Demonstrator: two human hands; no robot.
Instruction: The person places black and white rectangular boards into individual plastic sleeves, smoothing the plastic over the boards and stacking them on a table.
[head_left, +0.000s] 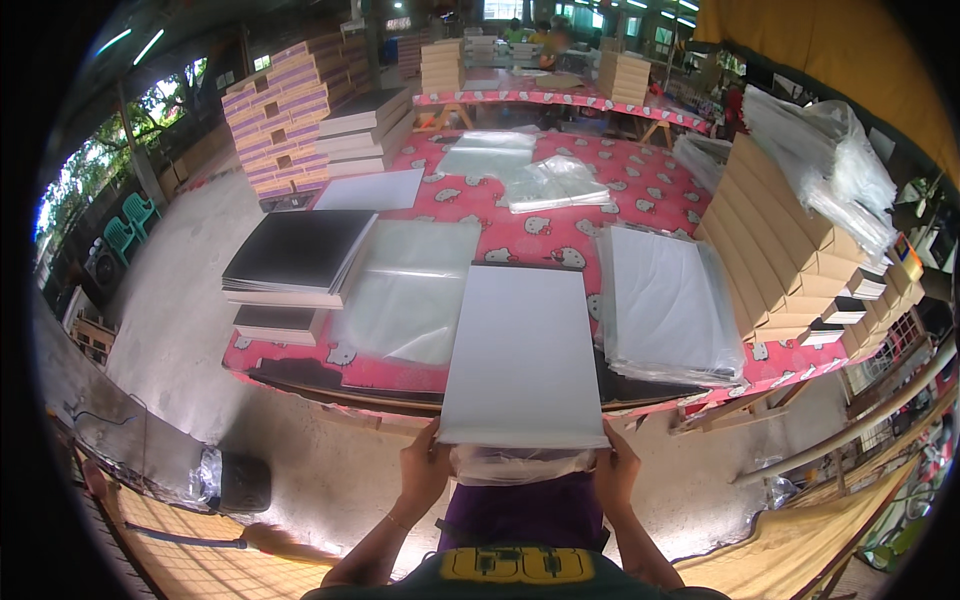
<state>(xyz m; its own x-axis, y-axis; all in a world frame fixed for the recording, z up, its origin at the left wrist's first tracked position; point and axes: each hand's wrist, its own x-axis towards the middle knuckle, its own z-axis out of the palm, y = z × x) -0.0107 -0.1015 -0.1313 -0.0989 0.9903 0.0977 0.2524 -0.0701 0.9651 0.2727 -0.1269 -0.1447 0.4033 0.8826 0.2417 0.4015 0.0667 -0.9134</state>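
Observation:
A large white sheet (525, 355) lies on the table in front of me, its near edge reaching past the table's edge. A thin dark edge shows behind its far end. Crumpled clear plastic, apparently the mouth of a plastic sleeve (522, 464), hangs just below the near edge. My left hand (425, 466) is closed at the near left corner, and my right hand (617, 462) is closed at the near right one. Both seem to grip the plastic sleeve along the sheet's sides; the fingertips are partly hidden underneath.
Flat clear plastic sleeves (410, 290) and a stack of black sheets (298, 252) are to the left. Plastic-covered white sheets (668, 300) lie to the right, beside stacked brown boxes (775, 240). The table has a pink patterned cover (540, 235). More boxes (280, 120) stand far left.

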